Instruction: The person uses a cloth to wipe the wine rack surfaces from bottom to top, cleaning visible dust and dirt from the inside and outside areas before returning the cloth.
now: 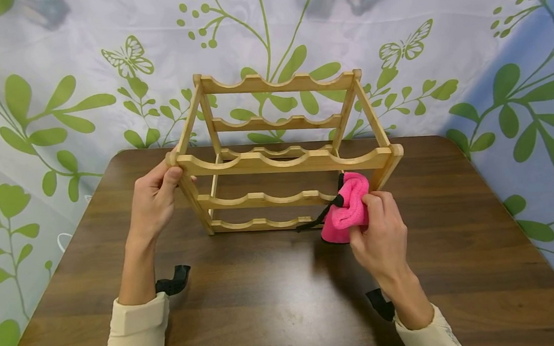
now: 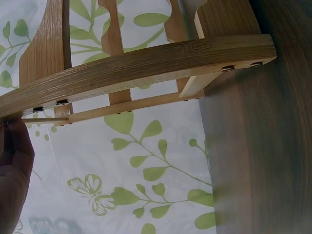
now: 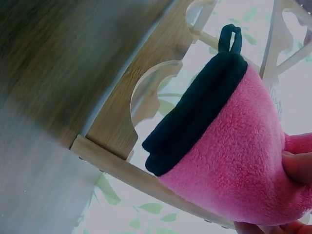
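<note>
A light wooden wine rack (image 1: 286,161) with scalloped rails stands upright on the table. My left hand (image 1: 154,199) grips its upper left front corner, thumb on the front side; in the left wrist view that hand (image 2: 14,170) shows only at the edge. By the rack's right front post, my right hand (image 1: 384,229) holds a bunched pink cleaning cloth (image 1: 353,205). Up close in the right wrist view, the cloth (image 3: 229,151) is fluffy, with a black band and a black hanging loop. It overlaps the rack's lower rails, and the thumb (image 3: 298,167) presses into it.
The brown wooden table (image 1: 267,298) extends in front of the rack and to both sides. Behind it hangs a white curtain (image 1: 157,19) with green leaves and butterflies. Dark straps (image 1: 173,281) show beside both wrists.
</note>
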`<state>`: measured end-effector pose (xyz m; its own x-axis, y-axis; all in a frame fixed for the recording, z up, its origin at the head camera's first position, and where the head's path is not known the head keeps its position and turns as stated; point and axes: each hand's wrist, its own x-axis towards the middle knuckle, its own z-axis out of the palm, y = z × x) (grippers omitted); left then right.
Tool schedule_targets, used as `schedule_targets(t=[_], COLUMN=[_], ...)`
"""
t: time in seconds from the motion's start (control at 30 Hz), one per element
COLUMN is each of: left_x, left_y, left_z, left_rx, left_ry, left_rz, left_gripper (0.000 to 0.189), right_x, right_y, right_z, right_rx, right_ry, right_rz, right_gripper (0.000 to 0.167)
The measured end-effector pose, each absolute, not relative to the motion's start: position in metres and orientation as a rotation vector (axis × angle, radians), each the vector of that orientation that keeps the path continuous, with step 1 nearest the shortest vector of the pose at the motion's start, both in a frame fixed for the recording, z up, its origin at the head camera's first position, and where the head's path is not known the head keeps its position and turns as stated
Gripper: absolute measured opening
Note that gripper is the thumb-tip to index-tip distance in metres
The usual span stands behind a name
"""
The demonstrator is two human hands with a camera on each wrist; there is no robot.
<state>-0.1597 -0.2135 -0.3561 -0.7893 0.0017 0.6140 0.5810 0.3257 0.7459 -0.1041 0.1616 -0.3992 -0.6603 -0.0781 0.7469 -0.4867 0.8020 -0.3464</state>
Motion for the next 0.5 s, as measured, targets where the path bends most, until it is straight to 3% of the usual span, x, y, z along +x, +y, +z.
schedule_targets(t=[0.5], left_x=[-0.158], left_y=[-0.213], left_z=[-0.357], left_rx=[-0.496], left_ry=[-2.085], left_rz=[-1.478], left_gripper=[0.037], right_x=[-0.091], right_y=[0.166], right_z=[-0.385], right_rx=[0.483], right_ry=[-2.105], right_rz=[0.896], right_gripper=[0.034])
